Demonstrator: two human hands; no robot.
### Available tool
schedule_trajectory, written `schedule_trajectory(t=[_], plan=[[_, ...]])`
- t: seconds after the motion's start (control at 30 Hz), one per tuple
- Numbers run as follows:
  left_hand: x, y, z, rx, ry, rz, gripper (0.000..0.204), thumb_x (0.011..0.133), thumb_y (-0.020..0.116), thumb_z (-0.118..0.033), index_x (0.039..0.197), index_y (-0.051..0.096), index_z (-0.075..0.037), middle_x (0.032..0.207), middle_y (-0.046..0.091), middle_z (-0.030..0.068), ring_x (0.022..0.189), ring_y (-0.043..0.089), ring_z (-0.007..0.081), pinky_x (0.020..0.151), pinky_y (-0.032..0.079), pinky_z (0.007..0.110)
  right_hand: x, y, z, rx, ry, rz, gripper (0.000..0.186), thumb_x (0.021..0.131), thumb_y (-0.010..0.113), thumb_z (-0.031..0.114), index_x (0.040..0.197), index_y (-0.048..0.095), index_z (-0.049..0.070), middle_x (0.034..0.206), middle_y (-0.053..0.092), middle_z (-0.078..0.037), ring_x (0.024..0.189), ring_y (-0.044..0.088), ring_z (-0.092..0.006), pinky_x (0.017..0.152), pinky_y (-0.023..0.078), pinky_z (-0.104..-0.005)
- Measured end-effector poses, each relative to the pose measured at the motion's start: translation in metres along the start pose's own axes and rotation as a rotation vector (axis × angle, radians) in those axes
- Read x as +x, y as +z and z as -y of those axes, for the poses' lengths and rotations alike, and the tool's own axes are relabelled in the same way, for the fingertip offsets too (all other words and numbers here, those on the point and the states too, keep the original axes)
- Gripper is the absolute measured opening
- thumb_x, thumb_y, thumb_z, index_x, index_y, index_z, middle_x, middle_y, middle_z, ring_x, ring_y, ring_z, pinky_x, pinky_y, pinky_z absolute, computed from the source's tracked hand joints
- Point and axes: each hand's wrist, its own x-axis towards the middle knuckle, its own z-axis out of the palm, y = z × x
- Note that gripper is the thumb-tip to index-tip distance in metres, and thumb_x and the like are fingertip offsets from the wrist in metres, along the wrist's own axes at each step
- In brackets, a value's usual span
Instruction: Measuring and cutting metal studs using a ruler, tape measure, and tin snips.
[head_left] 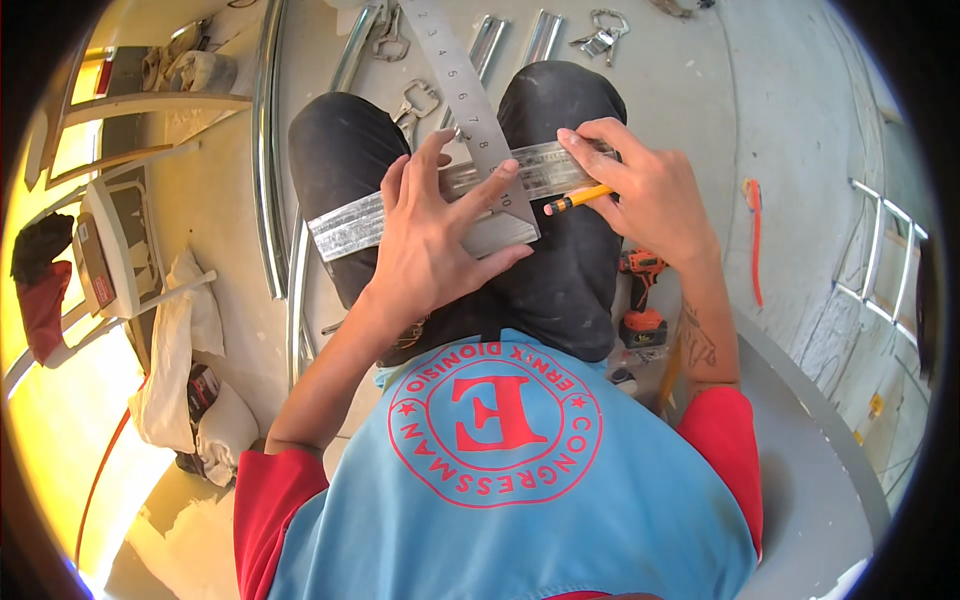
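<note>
A ridged silver metal channel (pixel 350 222) lies crosswise over my thighs in dark trousers. A steel square (pixel 465 95) crosses it, with its long scaled blade pointing away from me. My left hand (pixel 425 225) spreads over both, gripping the square with thumb and fingertips against the channel. To the right, my right hand (pixel 645 195) pinches the channel's right part and also holds a yellow pencil (pixel 575 197), eraser end to the left. The undersides of both hands' grips are partly hidden.
Long metal channels (pixel 268 150), locking clamps (pixel 605 35) and an orange cordless drill (pixel 640 320) lie around my legs. A red strap-like item (pixel 755 250) is at right, with a metal ladder-like frame (pixel 880 255) beyond. Frames and sacks (pixel 225 440) crowd the left; a grey curved surface (pixel 810 440) is behind right.
</note>
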Motion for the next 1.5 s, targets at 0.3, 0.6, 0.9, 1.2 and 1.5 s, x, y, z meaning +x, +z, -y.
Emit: schedule_trajectory(t=[0.3,0.6,0.9,1.2,1.5], plan=[[0.004,-0.001,0.011,-0.063,0.057,0.033,0.099,0.063,0.098,-0.036,0.154,0.062,-0.02,0.13,0.063,0.0102,0.115,0.061,0.0301,0.103,0.043,0.046,0.001,-0.001,0.003,0.006,-0.03,-0.072,0.057,0.079,0.088,0.017,0.134,0.074,0.012,0.119,0.066,0.002,0.073,0.071,-0.0204,0.061,0.056,-0.036],[0.011,-0.003,0.011,0.016,0.094,0.069,0.096,0.066,0.095,-0.044,0.153,0.063,-0.021,0.129,0.062,0.0089,0.114,0.06,0.0292,0.095,0.044,0.044,0.001,0.0,0.0,0.024,-0.001,-0.018,0.063,0.078,0.088,0.016,0.139,0.072,0.015,0.123,0.069,0.0,0.075,0.071,-0.021,0.062,0.055,-0.0361],[0.013,-0.001,0.014,0.013,0.112,0.074,0.095,0.067,0.094,-0.047,0.153,0.063,-0.021,0.129,0.061,0.0086,0.113,0.059,0.029,0.094,0.044,0.044,0.001,-0.001,0.0,0.027,0.002,-0.01,0.063,0.078,0.088,0.016,0.139,0.072,0.015,0.122,0.069,0.0,0.074,0.071,-0.0203,0.062,0.055,-0.0355],[0.014,0.0,0.014,0.006,0.116,0.079,0.094,0.068,0.094,-0.048,0.153,0.063,-0.021,0.128,0.061,0.0086,0.113,0.059,0.0292,0.094,0.046,0.044,0.001,-0.002,0.001,0.011,0.007,-0.003,0.063,0.078,0.088,0.016,0.139,0.073,0.015,0.122,0.069,0.0,0.075,0.071,-0.0198,0.062,0.056,-0.0349],[0.014,-0.001,0.015,-0.002,0.116,0.082,0.095,0.067,0.094,-0.049,0.152,0.064,-0.021,0.128,0.062,0.0085,0.113,0.059,0.0292,0.094,0.047,0.045,0.001,-0.001,0.001,0.019,0.003,-0.013,0.064,0.078,0.088,0.016,0.14,0.072,0.015,0.123,0.069,0.0,0.075,0.072,-0.0201,0.063,0.056,-0.035]])
